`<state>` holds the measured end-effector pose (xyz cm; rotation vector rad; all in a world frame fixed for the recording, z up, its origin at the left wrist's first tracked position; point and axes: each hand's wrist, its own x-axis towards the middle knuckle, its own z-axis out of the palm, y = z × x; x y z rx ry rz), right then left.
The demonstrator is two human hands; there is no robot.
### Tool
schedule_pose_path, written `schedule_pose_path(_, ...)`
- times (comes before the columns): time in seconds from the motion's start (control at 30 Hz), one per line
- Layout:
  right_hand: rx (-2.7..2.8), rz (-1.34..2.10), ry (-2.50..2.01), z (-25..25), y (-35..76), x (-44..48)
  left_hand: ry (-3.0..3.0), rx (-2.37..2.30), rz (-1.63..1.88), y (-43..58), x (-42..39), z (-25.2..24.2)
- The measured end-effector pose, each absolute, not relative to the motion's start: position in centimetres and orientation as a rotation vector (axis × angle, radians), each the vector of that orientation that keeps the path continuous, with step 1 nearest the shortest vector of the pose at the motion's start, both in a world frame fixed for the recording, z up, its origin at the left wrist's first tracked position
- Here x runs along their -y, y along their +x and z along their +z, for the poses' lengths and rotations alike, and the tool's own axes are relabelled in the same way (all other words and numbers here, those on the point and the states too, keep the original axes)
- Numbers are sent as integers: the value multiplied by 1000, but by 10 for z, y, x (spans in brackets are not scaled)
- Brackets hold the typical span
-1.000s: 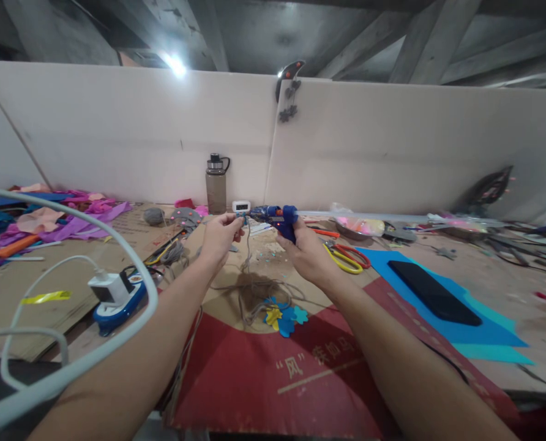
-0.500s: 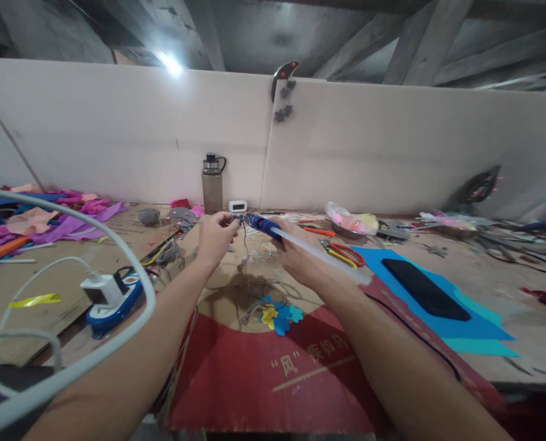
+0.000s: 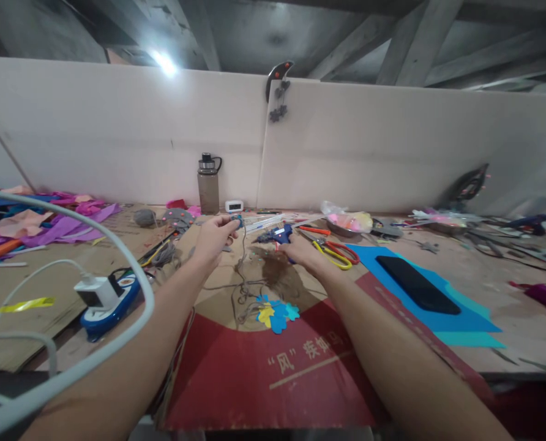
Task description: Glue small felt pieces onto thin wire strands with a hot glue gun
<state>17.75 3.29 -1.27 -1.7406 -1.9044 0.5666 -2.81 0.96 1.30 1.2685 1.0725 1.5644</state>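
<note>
My left hand [image 3: 218,237] pinches a small blue piece [image 3: 239,219] between thumb and fingers, and a grey cord [image 3: 243,254] hangs from it down to the cardboard. To its right, my right hand [image 3: 298,250] has its fingers round the handle of a blue glue gun [image 3: 280,233], whose dark nozzle points left, low over the table. Part of the handle is hidden by the fingers. Nearer to me, blue, yellow and turquoise flower cutouts [image 3: 277,315] lie beside the loosely coiled cord.
Red-and-yellow handled pliers [image 3: 340,252] lie right of my right hand. A black phone [image 3: 415,282] rests on blue sheets [image 3: 470,321]. At left are a power strip [image 3: 110,309] and a white cable [image 3: 147,288]. A bottle [image 3: 208,190] stands behind.
My right hand has lowered the glue gun toward the table and turned it, so the clear stick at its back no longer shows. My left hand still holds the blue piece.
</note>
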Motion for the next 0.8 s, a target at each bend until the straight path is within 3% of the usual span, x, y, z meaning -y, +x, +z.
schedule_pose_path(0.1, 2012, 293, -1727, -9, 181, -28, 1308, -1063, 1553, -23, -4, 16)
schedule_pose_path(0.23, 1794, 125, -1299, 1, 169, -13, 1408, -1099, 1542, -16, 4, 19)
schedule_pose_path(0.4, 1533, 975, -826, -7, 133, -2, 1536, -1125, 1513, -6, 8, 16)
schedule_pose_path(0.5, 1485, 1187, -758, -13, 125, 0, 1600, -1203, 1511, -4, 8, 13)
schedule_pose_path(0.57, 1530, 1076, -812, -11, 130, 1, 1622, -1264, 1514, -4, 8, 12)
schedule_pose_path(0.8, 1804, 223, -967, 6, 150, 6, 1613, -1289, 1486, -8, 4, 6)
